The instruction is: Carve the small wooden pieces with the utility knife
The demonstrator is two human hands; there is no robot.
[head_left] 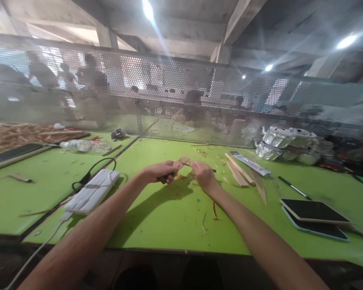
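Note:
My left hand [161, 171] is closed around a small dark object [165, 177], partly hidden by the fingers, so I cannot name its kind. Close beside it, my right hand [203, 174] grips a thin tool with a narrow dark metal tip [186, 164] that points at the left hand. The other end of the tool seems to stick out past the right hand. Both hands are just above the green tabletop [169, 217], near its middle. Small shavings [220, 166] lie around them, and a red curled strip [214, 210] is below the right wrist.
Flat wooden strips [237, 174] and a clear packet [250, 163] lie to the right, with two phone-like slabs [314, 211], a pen [295, 188] and silvery wrapped bundles [286, 143]. Leftward are a white power strip [93, 191], a plastic bottle [86, 146] and wood scraps [27, 135]. A perforated screen [169, 96] stands behind.

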